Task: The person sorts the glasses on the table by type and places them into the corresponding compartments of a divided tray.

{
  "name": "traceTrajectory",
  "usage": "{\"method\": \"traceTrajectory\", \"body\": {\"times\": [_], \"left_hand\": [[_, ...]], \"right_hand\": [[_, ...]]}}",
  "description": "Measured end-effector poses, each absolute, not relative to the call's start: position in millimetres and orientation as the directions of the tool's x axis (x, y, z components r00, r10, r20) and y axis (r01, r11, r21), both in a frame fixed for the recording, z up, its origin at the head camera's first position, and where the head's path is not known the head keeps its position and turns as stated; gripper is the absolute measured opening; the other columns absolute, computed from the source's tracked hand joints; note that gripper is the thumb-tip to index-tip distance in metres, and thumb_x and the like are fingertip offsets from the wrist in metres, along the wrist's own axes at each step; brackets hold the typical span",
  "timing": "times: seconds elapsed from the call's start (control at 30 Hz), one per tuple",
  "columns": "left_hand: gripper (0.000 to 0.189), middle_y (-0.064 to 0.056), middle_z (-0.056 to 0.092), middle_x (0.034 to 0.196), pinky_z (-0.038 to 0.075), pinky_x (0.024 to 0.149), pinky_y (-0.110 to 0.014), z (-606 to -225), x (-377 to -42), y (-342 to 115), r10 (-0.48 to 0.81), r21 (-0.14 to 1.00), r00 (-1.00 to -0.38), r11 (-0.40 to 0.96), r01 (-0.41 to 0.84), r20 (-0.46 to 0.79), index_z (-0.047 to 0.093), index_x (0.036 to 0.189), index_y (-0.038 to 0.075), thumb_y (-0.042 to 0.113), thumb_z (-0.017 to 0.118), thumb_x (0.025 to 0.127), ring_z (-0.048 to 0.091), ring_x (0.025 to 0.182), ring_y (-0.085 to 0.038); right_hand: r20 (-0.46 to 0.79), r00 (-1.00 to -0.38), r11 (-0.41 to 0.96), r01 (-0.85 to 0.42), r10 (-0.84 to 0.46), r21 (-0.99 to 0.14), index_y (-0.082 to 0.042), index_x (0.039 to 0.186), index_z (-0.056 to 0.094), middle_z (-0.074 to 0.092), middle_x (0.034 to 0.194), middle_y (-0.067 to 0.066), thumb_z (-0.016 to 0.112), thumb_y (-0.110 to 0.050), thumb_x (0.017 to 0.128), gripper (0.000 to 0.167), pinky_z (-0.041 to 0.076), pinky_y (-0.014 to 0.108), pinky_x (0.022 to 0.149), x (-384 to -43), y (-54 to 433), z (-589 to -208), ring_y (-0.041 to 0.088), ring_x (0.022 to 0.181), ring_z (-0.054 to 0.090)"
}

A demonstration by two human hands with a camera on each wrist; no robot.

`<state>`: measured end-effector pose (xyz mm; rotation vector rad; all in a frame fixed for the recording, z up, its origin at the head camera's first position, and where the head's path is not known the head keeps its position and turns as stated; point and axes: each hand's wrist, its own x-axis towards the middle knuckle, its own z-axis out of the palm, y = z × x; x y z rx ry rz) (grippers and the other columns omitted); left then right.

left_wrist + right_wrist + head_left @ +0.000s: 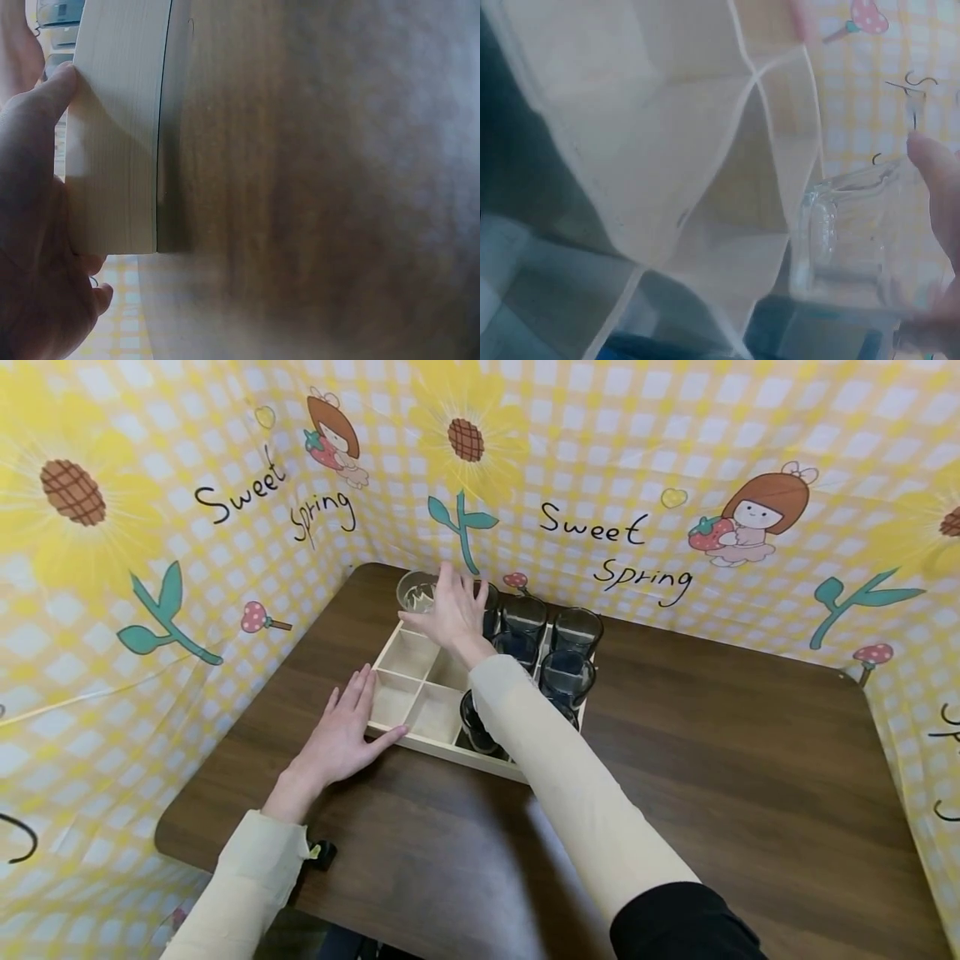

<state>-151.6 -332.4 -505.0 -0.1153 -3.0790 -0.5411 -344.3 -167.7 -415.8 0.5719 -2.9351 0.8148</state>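
Note:
A pale wooden divided box [430, 746] lies on the table, with dark glasses [567, 675] standing in several of its compartments. My left hand [341, 735] rests at the box's near left corner, its thumb along the front wall and its other fingers along the left side. In the left wrist view that hand's palm lies against the box's end. My right hand [452, 610] reaches over the box to its far left corner. There it holds a clear glass [847, 240] near the rim, over the far edge of the box.
Around the box spreads a dark brown wooden table [720, 760]. A yellow checked cloth [577, 435] with printed flowers and lettering hangs behind and beside it. A small black object [322, 855] shows beside the left cuff.

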Motion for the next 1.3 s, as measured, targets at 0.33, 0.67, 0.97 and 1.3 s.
{"method": "traceTrajectory", "body": {"times": [0.33, 0.67, 0.97, 1.3], "left_hand": [[0.111, -0.025, 0.005, 0.185, 0.013, 0.136, -0.072, -502.0, -142.1, -343.6, 0.040, 0.339, -0.999, 0.940, 0.040, 0.007, 0.005, 0.174, -0.005, 0.062, 0.062, 0.106, 0.012, 0.171, -0.049], [0.112, -0.028, 0.009, 0.184, 0.016, 0.135, -0.074, -504.8, -139.8, -344.2, 0.043, 0.337, -0.998, 0.940, 0.052, 0.034, 0.007, 0.174, -0.005, 0.063, 0.062, 0.106, 0.014, 0.170, -0.051], [0.110, -0.027, 0.010, 0.184, 0.015, 0.135, -0.074, -505.1, -138.2, -341.8, 0.049, 0.336, -0.998, 0.940, 0.057, 0.032, 0.009, 0.174, -0.006, 0.062, 0.063, 0.106, 0.014, 0.171, -0.050], [0.110, -0.025, 0.006, 0.185, 0.014, 0.135, -0.074, -503.5, -142.3, -344.2, 0.059, 0.325, -0.998, 0.944, 0.058, 0.005, 0.006, 0.174, -0.005, 0.062, 0.061, 0.106, 0.013, 0.171, -0.050]], "right_hand": [[0.132, -0.919, 0.799, -0.390, -0.373, -0.458, -0.017, 0.169, 0.028, 0.052, 0.169, 0.000, 0.088, -0.065, 0.086, 0.113, 0.006, 0.057, 0.142, -343.3, -188.9, -420.3, 0.021, 0.159, 0.047], [0.088, -0.893, 0.878, -0.451, -0.442, -0.164, -0.014, 0.164, 0.038, 0.060, 0.160, 0.005, 0.074, -0.076, 0.092, 0.101, 0.007, 0.061, 0.141, -344.4, -192.3, -430.9, 0.026, 0.160, 0.041], [0.039, -0.906, 0.906, -0.422, -0.422, 0.025, -0.013, 0.169, 0.038, 0.054, 0.168, 0.003, 0.057, -0.083, 0.097, 0.102, 0.009, 0.064, 0.140, -344.9, -194.8, -435.9, 0.026, 0.166, 0.033], [-0.114, -0.896, 0.889, -0.442, -0.430, 0.117, -0.014, 0.178, 0.017, 0.022, 0.186, 0.003, 0.031, -0.079, 0.108, 0.096, -0.001, 0.068, 0.139, -343.3, -193.6, -428.9, 0.028, 0.176, 0.009]]}}
